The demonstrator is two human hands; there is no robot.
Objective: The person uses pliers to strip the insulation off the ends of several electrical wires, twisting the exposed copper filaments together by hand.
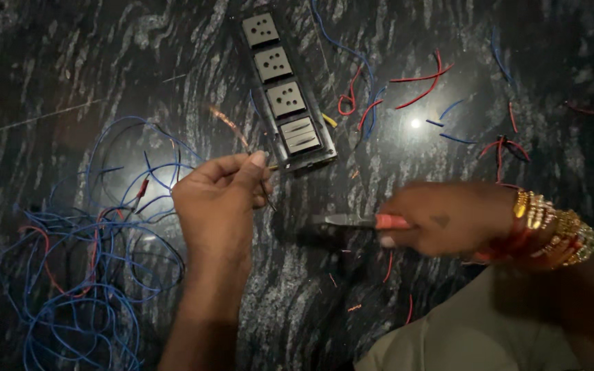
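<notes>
Thin wire (267,184) pinched upright beside socket strip, red-handled pliers (362,220) held level, blurred

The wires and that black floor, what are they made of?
The blue wires look coated in soft, matte plastic; a stripped strand glints coppery, so probably copper inside. The floor looks like polished black stone, maybe granite: pale streaks and a shiny light reflection.

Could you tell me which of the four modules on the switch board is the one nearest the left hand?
The striped module at the board's near end, beside the left hand; the other three are hole-patterned sockets farther away.
</notes>
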